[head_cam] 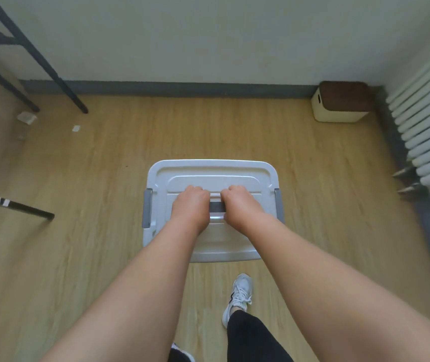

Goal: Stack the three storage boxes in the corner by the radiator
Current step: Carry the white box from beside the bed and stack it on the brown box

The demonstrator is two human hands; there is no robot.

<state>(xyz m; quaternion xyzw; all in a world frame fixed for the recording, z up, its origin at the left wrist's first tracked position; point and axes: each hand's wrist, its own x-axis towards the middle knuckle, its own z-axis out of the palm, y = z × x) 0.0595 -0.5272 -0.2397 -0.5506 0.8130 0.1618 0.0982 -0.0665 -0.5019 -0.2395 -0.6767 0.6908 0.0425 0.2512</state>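
Note:
A white plastic storage box (234, 176) with a lid and grey side latches is in the middle of the view, over the wooden floor. My left hand (190, 205) and my right hand (240, 203) are both closed around the dark grey handle (218, 207) on top of its lid, side by side. A smaller cream box with a brown lid (342, 100) stands on the floor in the far right corner, beside the white radiator (428, 126). Only these two boxes are in view.
Black metal furniture legs (59, 82) stand at the far left, with more dark legs (25, 209) lower left. Small bits of paper (27, 117) lie on the floor near them. My white shoe (238, 296) is behind the box.

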